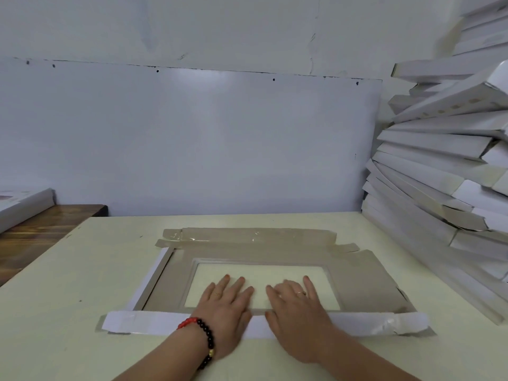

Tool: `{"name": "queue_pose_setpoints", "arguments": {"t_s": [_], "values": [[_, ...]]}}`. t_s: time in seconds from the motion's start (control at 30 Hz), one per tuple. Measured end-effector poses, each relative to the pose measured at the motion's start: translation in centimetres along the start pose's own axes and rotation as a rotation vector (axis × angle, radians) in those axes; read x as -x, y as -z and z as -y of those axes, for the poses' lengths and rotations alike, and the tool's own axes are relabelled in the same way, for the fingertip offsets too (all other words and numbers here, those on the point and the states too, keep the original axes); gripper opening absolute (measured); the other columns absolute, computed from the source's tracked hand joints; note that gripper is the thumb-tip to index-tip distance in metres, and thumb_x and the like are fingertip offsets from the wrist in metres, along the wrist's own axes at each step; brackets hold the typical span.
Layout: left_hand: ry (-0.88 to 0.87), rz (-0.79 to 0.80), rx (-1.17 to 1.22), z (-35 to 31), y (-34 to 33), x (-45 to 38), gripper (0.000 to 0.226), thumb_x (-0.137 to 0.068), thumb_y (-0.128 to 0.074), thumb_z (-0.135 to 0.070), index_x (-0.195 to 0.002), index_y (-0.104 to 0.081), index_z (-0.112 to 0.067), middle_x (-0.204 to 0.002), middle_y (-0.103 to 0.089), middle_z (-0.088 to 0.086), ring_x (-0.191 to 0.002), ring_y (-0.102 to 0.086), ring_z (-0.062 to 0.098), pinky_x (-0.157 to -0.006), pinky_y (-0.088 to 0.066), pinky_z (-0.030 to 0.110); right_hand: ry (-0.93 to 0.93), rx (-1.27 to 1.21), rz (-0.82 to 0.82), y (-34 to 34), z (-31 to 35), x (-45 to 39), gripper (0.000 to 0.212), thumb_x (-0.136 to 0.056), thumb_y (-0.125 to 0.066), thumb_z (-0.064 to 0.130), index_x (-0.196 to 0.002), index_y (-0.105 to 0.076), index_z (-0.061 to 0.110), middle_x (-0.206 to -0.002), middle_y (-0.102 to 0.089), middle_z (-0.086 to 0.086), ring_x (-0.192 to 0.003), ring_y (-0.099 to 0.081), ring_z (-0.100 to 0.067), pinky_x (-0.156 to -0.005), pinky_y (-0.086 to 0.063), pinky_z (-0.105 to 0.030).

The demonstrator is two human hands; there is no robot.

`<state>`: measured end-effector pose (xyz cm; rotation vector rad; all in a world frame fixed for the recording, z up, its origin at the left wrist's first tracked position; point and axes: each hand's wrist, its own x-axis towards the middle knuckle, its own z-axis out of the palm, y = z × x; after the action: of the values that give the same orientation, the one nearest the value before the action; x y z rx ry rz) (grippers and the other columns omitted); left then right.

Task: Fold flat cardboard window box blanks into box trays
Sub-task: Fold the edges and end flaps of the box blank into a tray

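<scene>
Two hands flat, fingers spread, gripping nothing: left hand [225, 303] and right hand [295, 306] press near edge of cardboard blank [264, 251]. Blank lies at centre of pale matte surface [68, 270]; grey-brown board, rectangular clear window [261, 270], white glossy near flap [154, 323] folded over. Stack of folded white trays [439, 166] at 2 o'clock, leaning. Beaded bracelet [204, 336] on left wrist.
</scene>
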<state>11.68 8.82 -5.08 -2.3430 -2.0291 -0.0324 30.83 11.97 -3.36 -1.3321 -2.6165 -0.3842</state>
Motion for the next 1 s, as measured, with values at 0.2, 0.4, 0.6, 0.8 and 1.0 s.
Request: {"name": "queue_pose_setpoints", "arguments": {"t_s": [0.2, 0.4, 0.6, 0.8, 1.0], "values": [[-0.002, 0.101, -0.032, -0.1, -0.8, -1.0, 0.066, -0.096, -0.005, -0.054, -0.152, 0.014, -0.023, -0.157, 0.023, -0.008, -0.138, 0.034, 0.018, -0.114, 0.021, 0.041, 0.052, -0.114, 0.296, -2.5, 0.7, -1.6, 0.068, -0.098, -0.001, 0.051, -0.155, 0.004, 0.014, -0.161, 0.017, -0.001, -0.147, 0.019, -0.017, -0.115, 0.014, -0.048], [0.1, 0.129, -0.06, 5.7, -1.2, 1.1, 0.069, -0.094, -0.004, -0.061, -0.151, 0.016, -0.028, -0.148, 0.03, -0.016, -0.13, 0.042, 0.016, -0.112, 0.024, 0.037, -0.039, -0.113, 0.361, -3.7, -5.6, 0.0, 0.068, -0.099, -0.007, 0.055, -0.154, 0.01, 0.02, -0.16, 0.021, 0.006, -0.145, 0.023, -0.01, -0.114, 0.019, -0.039], [0.194, 0.174, -0.076, 10.7, -0.5, 3.3, 0.072, -0.09, 0.002, -0.067, -0.147, 0.022, -0.028, -0.153, 0.028, -0.014, -0.134, 0.038, 0.013, -0.115, 0.02, 0.038, -0.112, -0.075, 0.343, -3.9, -11.9, 2.7, 0.064, -0.099, -0.011, 0.057, -0.154, 0.01, 0.03, -0.155, 0.026, 0.014, -0.143, 0.022, -0.004, -0.116, 0.012, -0.036], [0.136, 0.06, -0.081, 13.0, 1.1, 4.9, 0.097, -0.068, 0.006, -0.088, -0.148, 0.009, -0.034, -0.152, 0.011, -0.018, -0.146, 0.012, 0.016, -0.12, 0.002, 0.038, 0.025, -0.185, 0.324, -1.7, -16.6, 6.0, 0.075, -0.09, -0.026, 0.072, -0.15, 0.004, 0.039, -0.15, 0.02, 0.028, -0.139, 0.021, 0.009, -0.114, 0.012, -0.016], [-0.134, -0.214, -0.264, 12.4, 3.1, 4.9, 0.066, -0.093, -0.023, -0.064, -0.102, -0.076, -0.026, -0.103, -0.072, -0.008, -0.093, -0.07, 0.018, -0.078, -0.051, 0.024, -0.024, -0.346, 0.047, 1.5, -17.5, 10.1, 0.019, -0.067, -0.088, 0.033, -0.076, -0.073, 0.039, -0.104, -0.055, 0.049, -0.113, -0.053, 0.015, -0.096, -0.036, -0.003]]}}
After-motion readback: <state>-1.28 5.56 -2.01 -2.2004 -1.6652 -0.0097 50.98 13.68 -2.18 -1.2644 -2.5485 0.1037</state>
